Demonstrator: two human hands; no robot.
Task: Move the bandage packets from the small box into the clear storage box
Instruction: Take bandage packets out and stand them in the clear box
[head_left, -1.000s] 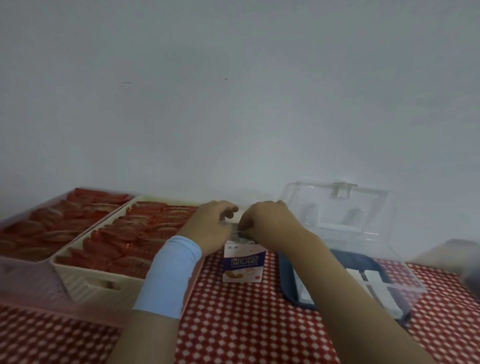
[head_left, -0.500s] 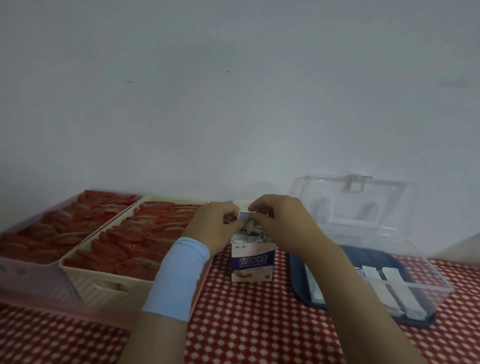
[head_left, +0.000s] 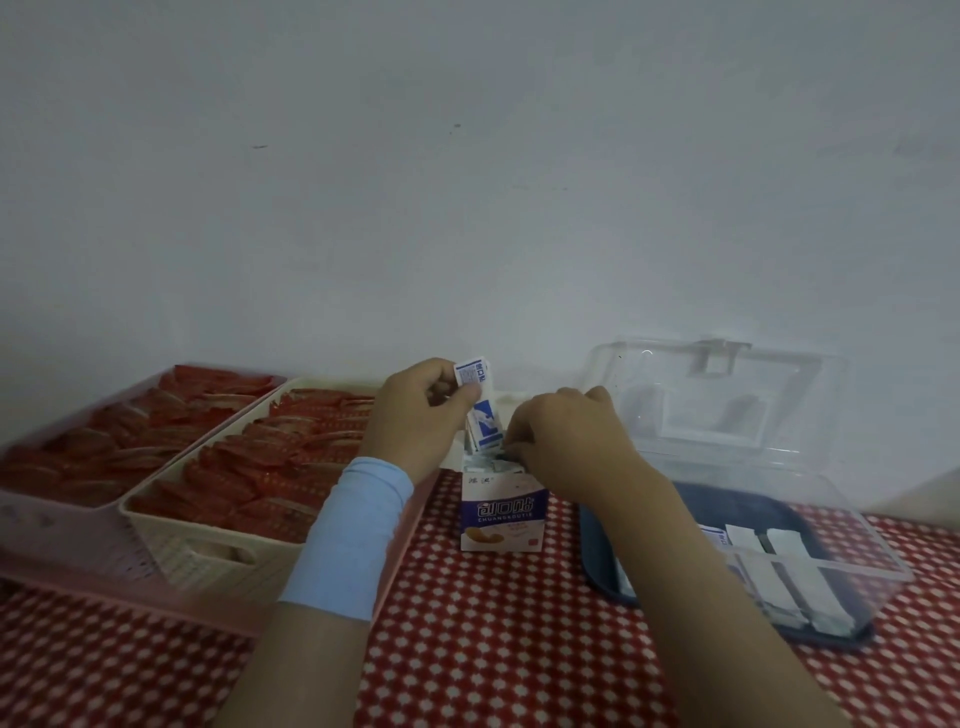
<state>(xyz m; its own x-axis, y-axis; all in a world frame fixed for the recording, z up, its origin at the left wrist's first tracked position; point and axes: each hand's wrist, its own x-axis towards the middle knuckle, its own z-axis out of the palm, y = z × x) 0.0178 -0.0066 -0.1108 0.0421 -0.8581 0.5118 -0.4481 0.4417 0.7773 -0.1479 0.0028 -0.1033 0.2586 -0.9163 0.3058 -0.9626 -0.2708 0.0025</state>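
Two hands work at the mouth of the small box in the head view. The box stands upright on the red checked tablecloth, between a cream basket of red packets and the clear storage box, whose lid is tipped back against the wall.

Our left hand, with a light-blue wristband below it, pinches a bunch of bandage packets lifted partly clear of the box; their lower ends look close to the opening. Our right hand sits curled over the box's top edge, but we cannot tell whether it grips a flap, another packet, or merely steadies the carton. A few white packets already lie on the storage box's dark blue floor.

To do this step well, we judge that the right hand should keep the light carton pinned so it does not tip or ride up. The left hand should draw the bunch straight upward until it is free, then carry it right, past our own right forearm, and lay it flat beside those already inside.
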